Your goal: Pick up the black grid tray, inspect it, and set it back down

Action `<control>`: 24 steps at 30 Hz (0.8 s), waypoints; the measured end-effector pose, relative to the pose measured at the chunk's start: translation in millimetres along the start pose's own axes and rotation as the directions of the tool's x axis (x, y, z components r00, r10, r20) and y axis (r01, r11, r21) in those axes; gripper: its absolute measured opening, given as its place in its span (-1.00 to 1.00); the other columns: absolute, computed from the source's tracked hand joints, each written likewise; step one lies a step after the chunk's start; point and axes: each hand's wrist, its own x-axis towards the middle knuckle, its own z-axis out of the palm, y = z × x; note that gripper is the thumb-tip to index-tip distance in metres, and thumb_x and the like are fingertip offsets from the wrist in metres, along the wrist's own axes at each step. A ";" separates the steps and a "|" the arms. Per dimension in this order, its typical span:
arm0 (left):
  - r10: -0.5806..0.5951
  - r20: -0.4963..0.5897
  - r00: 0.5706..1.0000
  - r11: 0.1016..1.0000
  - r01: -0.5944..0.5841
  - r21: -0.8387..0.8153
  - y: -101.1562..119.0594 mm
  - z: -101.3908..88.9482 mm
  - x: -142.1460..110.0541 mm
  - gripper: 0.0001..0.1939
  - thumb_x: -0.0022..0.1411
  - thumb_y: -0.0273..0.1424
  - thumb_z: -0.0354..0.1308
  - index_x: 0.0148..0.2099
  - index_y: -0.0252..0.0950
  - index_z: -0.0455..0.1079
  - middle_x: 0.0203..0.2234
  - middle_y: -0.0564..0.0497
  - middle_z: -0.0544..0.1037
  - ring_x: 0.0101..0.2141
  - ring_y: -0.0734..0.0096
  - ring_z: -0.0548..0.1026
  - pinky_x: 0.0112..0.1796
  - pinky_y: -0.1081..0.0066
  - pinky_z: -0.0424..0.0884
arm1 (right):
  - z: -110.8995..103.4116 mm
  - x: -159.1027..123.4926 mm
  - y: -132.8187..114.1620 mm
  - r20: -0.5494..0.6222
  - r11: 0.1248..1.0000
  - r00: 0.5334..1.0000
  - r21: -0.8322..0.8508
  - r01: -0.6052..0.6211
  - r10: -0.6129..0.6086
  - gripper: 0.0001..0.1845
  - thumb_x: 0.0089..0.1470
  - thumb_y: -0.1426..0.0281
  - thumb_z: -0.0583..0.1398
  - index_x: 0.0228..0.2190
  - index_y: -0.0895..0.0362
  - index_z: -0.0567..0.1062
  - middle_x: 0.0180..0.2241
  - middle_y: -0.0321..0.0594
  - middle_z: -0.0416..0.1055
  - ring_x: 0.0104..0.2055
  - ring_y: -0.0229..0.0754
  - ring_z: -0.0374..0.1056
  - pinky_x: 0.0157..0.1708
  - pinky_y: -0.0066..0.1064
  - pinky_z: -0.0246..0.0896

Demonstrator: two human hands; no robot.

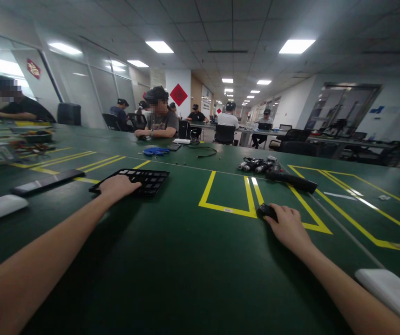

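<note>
My left hand (120,187) lies over the left part of a flat black tray (156,179) with many small compartments. The thumb stretches across the tray toward the right; the other fingers are mostly hidden or bunched at its near left side. My right hand (288,223) is closed around a small black object (267,211) with a rounded end, low over the green table beside a corner of yellow tape. What kind of object it is I cannot tell, since the fingers cover part of it.
Yellow tape (227,211) outlines areas on the green table (186,270). Behind my right hand lie a long black object (292,181) and a bundle of black cables (255,164). A dark flat device (48,182) sits left of the tray. Farther off are blue gloves (156,151) and a seated person (161,118).
</note>
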 end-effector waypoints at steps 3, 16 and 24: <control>0.021 -0.066 0.998 0.998 -0.017 0.061 22.9 -0.3 -8.4 -0.58 0.18 -0.18 -0.10 -0.23 -0.48 0.36 -0.22 -0.39 0.45 -0.15 -0.15 0.38 -0.24 0.05 0.30 | -7.4 -4.6 -11.8 -0.106 0.997 0.993 -0.064 0.039 -0.046 -0.36 0.01 0.16 0.02 0.06 0.28 0.23 0.10 0.11 0.15 0.18 0.28 -0.08 0.07 0.16 -0.11; 0.732 0.200 0.651 0.678 -0.725 -0.121 120.7 44.2 -102.9 -0.71 0.27 -0.36 -0.18 -0.15 -0.31 0.33 -0.24 -0.09 0.47 -0.26 0.30 0.44 -0.26 0.36 0.32 | -30.6 -94.5 -109.7 0.338 0.801 0.730 0.331 0.498 -0.594 -0.43 0.13 0.14 -0.12 0.15 0.04 0.08 0.24 -0.19 -0.08 0.27 0.04 -0.21 0.20 0.08 -0.34; 0.743 0.013 0.670 0.666 -0.737 -0.114 118.0 37.9 -106.5 -0.69 0.25 -0.27 -0.13 -0.11 -0.34 0.30 -0.23 -0.13 0.39 -0.21 0.25 0.37 -0.19 0.30 0.29 | -31.0 -88.0 -105.5 0.243 0.760 0.730 0.342 0.552 -0.639 -0.49 0.14 0.18 -0.11 0.10 0.03 0.18 0.20 -0.16 0.06 0.24 0.02 -0.10 0.19 0.06 -0.23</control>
